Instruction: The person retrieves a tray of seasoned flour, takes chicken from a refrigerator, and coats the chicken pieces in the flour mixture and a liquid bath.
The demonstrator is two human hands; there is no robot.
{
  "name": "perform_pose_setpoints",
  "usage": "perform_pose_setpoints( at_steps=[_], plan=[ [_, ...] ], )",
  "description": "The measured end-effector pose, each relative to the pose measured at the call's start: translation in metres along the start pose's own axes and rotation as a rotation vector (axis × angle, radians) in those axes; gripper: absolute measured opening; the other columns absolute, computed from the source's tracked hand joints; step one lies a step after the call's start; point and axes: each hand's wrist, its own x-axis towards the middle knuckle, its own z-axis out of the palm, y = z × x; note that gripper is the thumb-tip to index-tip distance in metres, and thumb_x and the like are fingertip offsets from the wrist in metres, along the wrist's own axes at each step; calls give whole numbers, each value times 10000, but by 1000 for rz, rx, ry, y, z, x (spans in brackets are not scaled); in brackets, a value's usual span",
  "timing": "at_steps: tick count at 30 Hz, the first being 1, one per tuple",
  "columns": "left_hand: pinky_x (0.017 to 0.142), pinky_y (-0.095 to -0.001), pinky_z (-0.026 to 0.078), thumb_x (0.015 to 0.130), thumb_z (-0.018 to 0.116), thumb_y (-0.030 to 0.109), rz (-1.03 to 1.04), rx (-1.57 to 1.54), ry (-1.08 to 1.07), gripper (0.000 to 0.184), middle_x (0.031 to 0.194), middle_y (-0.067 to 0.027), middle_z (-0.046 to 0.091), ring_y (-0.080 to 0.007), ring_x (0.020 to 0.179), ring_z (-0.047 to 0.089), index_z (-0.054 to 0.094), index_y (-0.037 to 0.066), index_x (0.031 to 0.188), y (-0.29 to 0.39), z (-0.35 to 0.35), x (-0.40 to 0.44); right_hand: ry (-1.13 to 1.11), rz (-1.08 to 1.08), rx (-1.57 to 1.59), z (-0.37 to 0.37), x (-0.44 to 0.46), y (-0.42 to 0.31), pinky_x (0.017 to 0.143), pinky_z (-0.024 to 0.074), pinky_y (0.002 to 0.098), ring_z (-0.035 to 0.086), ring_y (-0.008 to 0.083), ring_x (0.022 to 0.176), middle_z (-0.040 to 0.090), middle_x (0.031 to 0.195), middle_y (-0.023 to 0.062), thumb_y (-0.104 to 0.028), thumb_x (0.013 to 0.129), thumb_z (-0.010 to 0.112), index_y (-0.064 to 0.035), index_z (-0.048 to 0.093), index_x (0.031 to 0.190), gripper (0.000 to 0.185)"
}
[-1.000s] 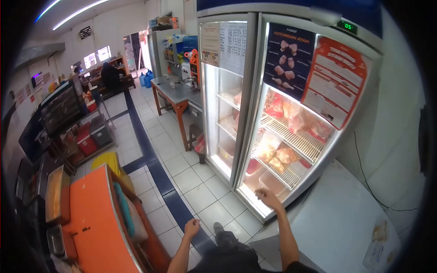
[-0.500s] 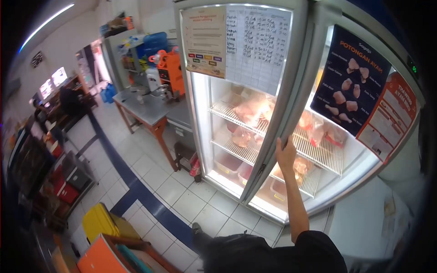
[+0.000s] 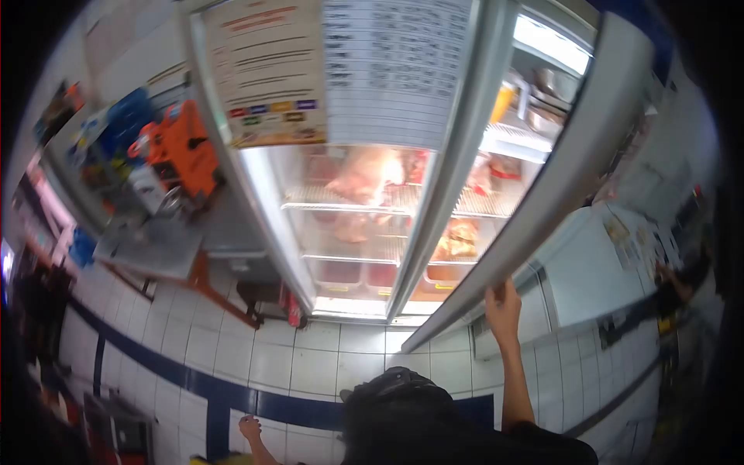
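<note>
My right hand (image 3: pixel 504 310) is closed on the edge of the right-hand door (image 3: pixel 535 205) of a tall display fridge (image 3: pixel 267 225). The door stands part way open, seen nearly edge-on. Low on the left, my left hand (image 3: pixel 250 426) hangs above the floor with its fingers curled, and I see nothing in it. Inside the fridge, raw meat that looks like chicken (image 3: pixel 368 174) lies on wire shelves (image 3: pixel 341 207). Packed pieces (image 3: pixel 457 239) sit behind the open door, with tubs on the bottom level. A metal pot (image 3: pixel 546 116) stands on the upper right shelf.
Left of the fridge is a metal-topped table (image 3: pixel 155 244) beside an orange machine or rack (image 3: pixel 186 151). A white chest freezer (image 3: pixel 589 271) stands at the right, with another person's arm (image 3: pixel 678 283) beyond it. Paper sheets (image 3: pixel 395 74) cover the upper left door. The floor is white tile (image 3: pixel 314 372) with dark blue strips.
The right-hand door has swung open towards me and to the right, with my right hand on its edge. My view has turned right and come closer; my left hand has come into view.
</note>
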Motion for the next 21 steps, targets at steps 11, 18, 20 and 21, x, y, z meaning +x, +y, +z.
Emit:
perform_pose_setpoints(
  at_steps=[11, 18, 20, 21],
  plan=[
    [481, -284, 514, 943, 560, 217, 301, 160, -588, 212, 817, -82, 686, -155, 607, 646, 640, 95, 1096, 205, 297, -40, -428, 885, -257, -19, -255, 218, 818, 512, 400, 665, 323, 914, 687, 954, 196, -313, 842, 660, 4, 663, 1040, 374],
    [523, -318, 530, 917, 582, 192, 370, 215, -974, 270, 878, -113, 701, -203, 656, 669, 654, 36, 1125, 227, 426, -164, -83, 318, 5, 4, 71, 247, 653, 484, 293, 593, 136, 686, 643, 738, 101, -159, 913, 596, 6, 654, 937, 177],
    [549, -360, 525, 920, 582, 192, 242, 364, -913, 237, 919, -102, 702, -217, 730, 679, 658, 58, 1101, 236, 425, -183, 76, 188, 185, -4, 187, 257, 672, 498, 278, 631, 118, 746, 668, 782, 87, -98, 934, 551, -6, 654, 960, 140],
    [640, -342, 546, 940, 587, 332, 179, 353, -932, 345, 934, -98, 704, -194, 793, 691, 644, 60, 1145, 239, 417, -184, 155, 102, 152, -3, 244, 277, 702, 512, 297, 667, 155, 792, 689, 826, 114, -96, 917, 565, -3, 656, 955, 135]
  ],
)
